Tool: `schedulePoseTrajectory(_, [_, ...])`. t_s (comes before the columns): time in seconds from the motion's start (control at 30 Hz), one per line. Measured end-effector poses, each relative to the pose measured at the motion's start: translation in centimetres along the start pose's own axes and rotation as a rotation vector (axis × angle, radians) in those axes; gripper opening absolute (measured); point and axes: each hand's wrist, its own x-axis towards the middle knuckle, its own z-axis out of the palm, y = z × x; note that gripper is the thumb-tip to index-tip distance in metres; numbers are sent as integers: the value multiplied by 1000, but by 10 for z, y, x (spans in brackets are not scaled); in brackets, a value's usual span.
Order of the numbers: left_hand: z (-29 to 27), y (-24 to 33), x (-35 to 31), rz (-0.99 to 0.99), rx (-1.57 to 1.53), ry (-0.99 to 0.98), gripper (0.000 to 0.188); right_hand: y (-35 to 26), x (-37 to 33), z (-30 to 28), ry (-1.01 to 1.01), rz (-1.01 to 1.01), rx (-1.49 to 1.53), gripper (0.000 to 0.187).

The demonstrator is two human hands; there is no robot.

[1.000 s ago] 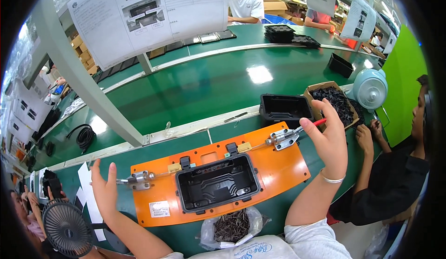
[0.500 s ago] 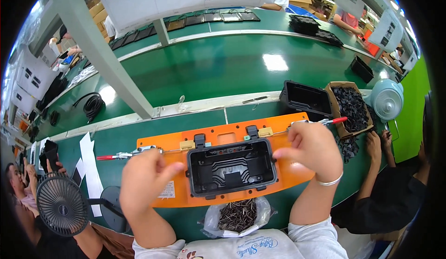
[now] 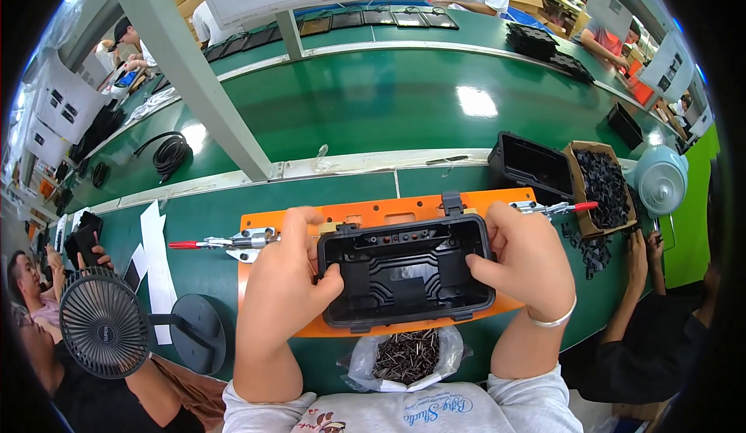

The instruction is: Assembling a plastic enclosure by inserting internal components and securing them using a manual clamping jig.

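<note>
Grips (image 3: 281, 285) (image 3: 527, 264) now inward, black box (image 3: 412, 316) between

A glossy green-topped workbench (image 3: 350, 114) is stretching across the room, a white patch of reflected light (image 3: 475, 101) shining on it. A grey metal post (image 3: 190, 76) is rising at the left, a lime-green panel (image 3: 690, 215) is standing at the far right, and cardboard boxes (image 3: 524, 0) are sitting beyond the bench.

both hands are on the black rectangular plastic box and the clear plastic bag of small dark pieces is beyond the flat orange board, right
Not quite: the head view shows the clear plastic bag on the near side of the flat orange board. The left hand and right hand are on the black rectangular plastic box.
</note>
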Motion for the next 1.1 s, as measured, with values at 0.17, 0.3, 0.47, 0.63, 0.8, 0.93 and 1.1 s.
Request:
schedulePoseTrajectory(0.17, [-1, -2, 2, 26, -212, 8, 66, -16, -8, -12, 158, 157, 418, 21])
schedulePoseTrajectory(0.3, [2, -6, 4, 32, -340, -13, 58, 0, -3, -8, 117, 128, 446, 26])
schedulePoseTrajectory(0.47, [3, -10, 2, -21, -458, 49, 53, -8, 3, -8, 120, 129, 655, 42])
schedulePoseTrajectory(0.63, [-3, 6, -14, 267, -447, 406, 55, -13, -3, -11, 123, 34, 1116, 55])
schedulePoseTrajectory(0.8, [-11, 32, -38, 417, -163, 554, 50, -6, -3, 0, 155, -69, 1104, 46])
schedulePoseTrajectory(0.93, [-10, 35, -48, 461, -210, 530, 51, -8, -2, -1, 165, -54, 1037, 41])
schedulePoseTrajectory(1.1, [-11, 34, -46, 483, -225, 545, 49, -11, -4, -4, 189, -85, 908, 32])
